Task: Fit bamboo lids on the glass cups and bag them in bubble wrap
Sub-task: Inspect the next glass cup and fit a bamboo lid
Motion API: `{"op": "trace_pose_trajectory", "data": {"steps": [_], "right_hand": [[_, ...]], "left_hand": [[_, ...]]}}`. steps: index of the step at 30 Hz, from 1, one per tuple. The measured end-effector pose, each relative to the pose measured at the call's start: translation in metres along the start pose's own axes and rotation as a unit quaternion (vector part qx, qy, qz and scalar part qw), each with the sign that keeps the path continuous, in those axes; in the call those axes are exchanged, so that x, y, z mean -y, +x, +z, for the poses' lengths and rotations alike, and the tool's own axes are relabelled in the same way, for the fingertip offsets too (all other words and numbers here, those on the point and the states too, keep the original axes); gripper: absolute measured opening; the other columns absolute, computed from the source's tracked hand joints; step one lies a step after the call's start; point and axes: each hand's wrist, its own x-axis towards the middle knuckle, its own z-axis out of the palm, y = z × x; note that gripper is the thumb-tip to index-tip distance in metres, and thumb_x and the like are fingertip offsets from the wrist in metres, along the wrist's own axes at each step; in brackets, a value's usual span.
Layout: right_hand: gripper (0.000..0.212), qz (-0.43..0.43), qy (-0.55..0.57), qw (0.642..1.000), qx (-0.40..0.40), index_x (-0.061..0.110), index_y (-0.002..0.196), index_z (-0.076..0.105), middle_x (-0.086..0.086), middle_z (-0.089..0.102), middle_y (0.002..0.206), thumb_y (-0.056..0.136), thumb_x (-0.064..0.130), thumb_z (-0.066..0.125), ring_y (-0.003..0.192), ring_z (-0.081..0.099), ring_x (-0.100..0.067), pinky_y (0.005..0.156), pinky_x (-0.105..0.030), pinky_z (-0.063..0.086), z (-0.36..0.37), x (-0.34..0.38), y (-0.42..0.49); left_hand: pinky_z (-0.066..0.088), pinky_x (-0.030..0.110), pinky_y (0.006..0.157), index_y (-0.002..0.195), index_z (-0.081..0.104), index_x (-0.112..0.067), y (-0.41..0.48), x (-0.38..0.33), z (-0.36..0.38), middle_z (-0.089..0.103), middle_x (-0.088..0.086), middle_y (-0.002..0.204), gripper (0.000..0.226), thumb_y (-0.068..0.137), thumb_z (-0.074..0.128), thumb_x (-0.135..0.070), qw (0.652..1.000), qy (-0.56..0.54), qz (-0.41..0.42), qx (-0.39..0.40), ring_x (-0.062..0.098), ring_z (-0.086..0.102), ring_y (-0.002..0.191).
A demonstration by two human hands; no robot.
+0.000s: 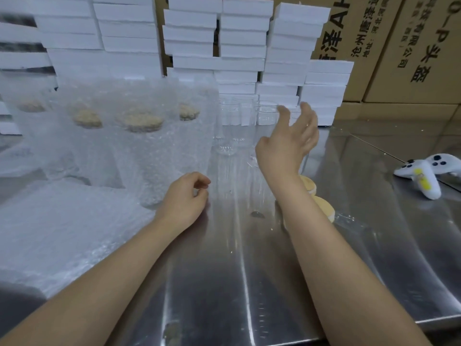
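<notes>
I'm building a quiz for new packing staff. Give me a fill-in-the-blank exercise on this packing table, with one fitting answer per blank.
The bare glass cups, ahead of the raised right hand, have no ____ on.
The bubble-wrapped cups stand to the ____ of the bare ones.
Spare bamboo lids lie partly hidden behind the ____ forearm.
Two white controllers lie near the steel table's ____ edge.
Missing: lids; left; right; right.

Both bare forearms reach forward. The left grip sits low, fingers loosely curled on nothing; the right grip is raised, wrist bent, fingers spread.
</notes>
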Motion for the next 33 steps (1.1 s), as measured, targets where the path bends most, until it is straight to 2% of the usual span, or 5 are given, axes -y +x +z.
{"op": "trace_pose_trajectory", "data": {"steps": [6,17,23,27,33], "right_hand": [[0.072,0.078,-0.019,0.989,0.123,0.019,0.151,0.020,-0.012,-0.015,0.160,0.088,0.018,0.055,0.146,-0.001,-0.040,0.117,-0.049,0.016,-0.005,-0.022,0.016],[0.030,0.067,0.092,0.993,0.017,0.006,0.115,0.046,-0.015,0.032,0.142,0.092,0.015,0.062,0.116,0.045,-0.033,0.083,-0.033,0.037,-0.009,-0.030,0.020],[0.038,-0.075,0.224,0.961,-0.147,0.007,0.100,0.052,-0.013,0.040,0.119,0.077,0.026,0.076,0.106,0.050,-0.024,0.082,-0.024,0.042,-0.026,0.003,0.009],[0.040,-0.195,0.307,0.926,-0.101,-0.001,0.091,0.055,-0.017,0.041,0.110,0.069,0.018,0.084,0.104,0.040,-0.012,0.085,-0.006,0.035,-0.019,0.023,-0.014],[0.053,-0.367,0.386,0.846,-0.014,0.013,0.101,0.046,-0.017,0.043,0.113,0.069,0.035,0.081,0.108,0.049,-0.021,0.082,-0.023,0.047,0.006,0.031,-0.046]], "left_hand": [[0.034,0.004,0.077,0.098,0.067,-0.015,-0.001,-0.002,0.001,0.066,-0.002,0.104,0.025,0.086,0.051,0.000,0.999,0.014,0.026,0.024,0.008,0.057,0.095],[0.036,0.015,0.089,0.100,0.068,-0.015,-0.006,-0.008,-0.002,0.065,-0.005,0.103,0.027,0.087,0.050,0.000,0.996,0.017,0.080,0.044,0.009,0.057,0.100],[0.045,0.019,0.090,0.120,0.060,-0.015,-0.008,-0.015,-0.003,0.057,-0.007,0.111,0.030,0.092,0.055,-0.005,0.992,-0.034,0.120,0.000,0.000,0.055,0.099],[0.037,0.009,0.099,0.145,0.033,-0.018,-0.004,-0.014,-0.001,0.039,-0.009,0.139,0.065,0.090,0.063,-0.033,0.990,-0.064,0.117,-0.043,-0.004,0.041,0.121],[0.045,0.019,0.100,0.138,0.034,-0.035,0.002,-0.010,-0.008,0.046,-0.023,0.137,0.087,0.066,0.081,-0.039,0.980,-0.155,0.078,-0.099,-0.006,0.047,0.124]]}}
